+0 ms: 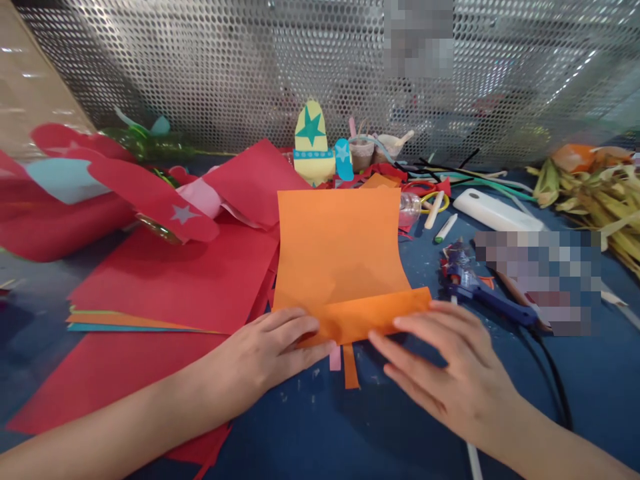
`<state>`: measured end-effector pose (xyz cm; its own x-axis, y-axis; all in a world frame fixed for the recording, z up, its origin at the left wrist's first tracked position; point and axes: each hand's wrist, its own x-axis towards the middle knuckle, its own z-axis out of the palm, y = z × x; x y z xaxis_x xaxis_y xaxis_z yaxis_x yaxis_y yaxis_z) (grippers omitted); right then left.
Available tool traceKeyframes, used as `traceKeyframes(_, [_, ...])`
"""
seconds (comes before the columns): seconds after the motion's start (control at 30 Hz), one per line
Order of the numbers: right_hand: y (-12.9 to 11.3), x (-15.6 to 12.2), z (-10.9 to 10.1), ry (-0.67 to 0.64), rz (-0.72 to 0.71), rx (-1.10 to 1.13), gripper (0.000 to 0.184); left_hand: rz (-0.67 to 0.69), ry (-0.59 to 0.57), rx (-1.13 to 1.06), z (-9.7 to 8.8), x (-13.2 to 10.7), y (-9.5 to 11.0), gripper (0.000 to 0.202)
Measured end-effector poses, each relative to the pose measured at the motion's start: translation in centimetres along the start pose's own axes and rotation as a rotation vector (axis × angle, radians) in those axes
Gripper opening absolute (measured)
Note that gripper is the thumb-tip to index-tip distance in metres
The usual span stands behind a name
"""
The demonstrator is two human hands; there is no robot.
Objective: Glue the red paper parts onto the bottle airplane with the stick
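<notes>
An orange sheet of paper (340, 243) lies in front of me, its near edge turned up into a folded strip that slants up to the right. My left hand (270, 350) grips the strip's left end, fingers on top and thumb along the lower edge. At the right end, my right hand (445, 360) holds the strip with its fingertips, the fingers somewhat spread. A narrow orange paper strip (352, 367) and a small pink paper strip (335, 358) stick out from under the fold.
Red paper sheets (175, 280) lie stacked at left, beside red paper shapes with stars (165, 200). A blue glue gun (490, 297), a white crayon-like stick (446, 228) and a white device (495, 210) lie at right. Behind stand a yellow star-decorated piece (311, 133) and a perforated metal panel (225, 73).
</notes>
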<state>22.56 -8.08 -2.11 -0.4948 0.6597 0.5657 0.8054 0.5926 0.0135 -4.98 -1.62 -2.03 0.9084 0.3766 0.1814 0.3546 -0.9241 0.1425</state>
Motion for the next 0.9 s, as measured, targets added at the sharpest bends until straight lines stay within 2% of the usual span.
traceKeyframes(0.17, [-0.5, -0.1, 0.6, -0.165, -0.054, 0.116, 0.033, 0.003, 0.030, 0.032, 0.4, 0.1, 0.0, 0.042])
traceKeyframes(0.27, [-0.2, 0.2, 0.6, -0.212, -0.080, 0.114, 0.034, 0.004, 0.022, 0.059, 0.4, 0.1, 0.0, 0.042])
traceKeyframes(0.57, [-0.3, 0.4, 0.6, -0.254, -0.080, 0.109, 0.035, 0.019, -0.005, 0.086, 0.4, 0.0, 0.1, 0.046])
traceKeyframes(0.9, [-0.3, 0.6, 0.6, -0.279, -0.063, 0.130, 0.035, 0.003, 0.012, 0.056, 1.7, -0.7, -0.1, 0.053])
